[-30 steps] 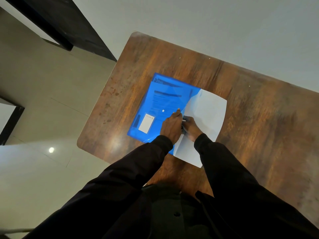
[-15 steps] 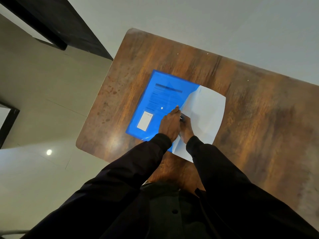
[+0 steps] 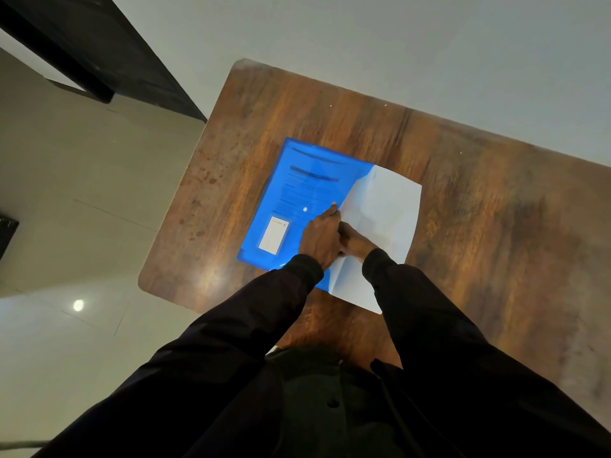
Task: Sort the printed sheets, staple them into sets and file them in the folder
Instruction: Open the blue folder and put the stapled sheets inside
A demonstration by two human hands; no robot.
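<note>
A blue see-through folder (image 3: 291, 193) lies flat on the wooden table (image 3: 489, 233), with a printed sheet showing through its cover. A stack of white sheets (image 3: 386, 209) sticks out of its right side, creased and partly on the bare wood. My left hand (image 3: 319, 242) rests on the folder's right edge, with its fingers stretched along the seam where the white sheets begin. My right hand (image 3: 357, 241) lies on the white sheets, right against the left hand. Its fingers are tucked behind the left hand and hidden.
A white label card (image 3: 273, 235) and a small white snap (image 3: 305, 209) sit on the folder's front. The table's rounded left corner (image 3: 148, 285) ends over a pale tiled floor (image 3: 82, 200). A dark piece of furniture (image 3: 99, 44) stands at the upper left.
My right hand has drawn in closer against the left hand. A small dark thing seen between the hands a second ago no longer shows. Folder and sheets have barely shifted.
</note>
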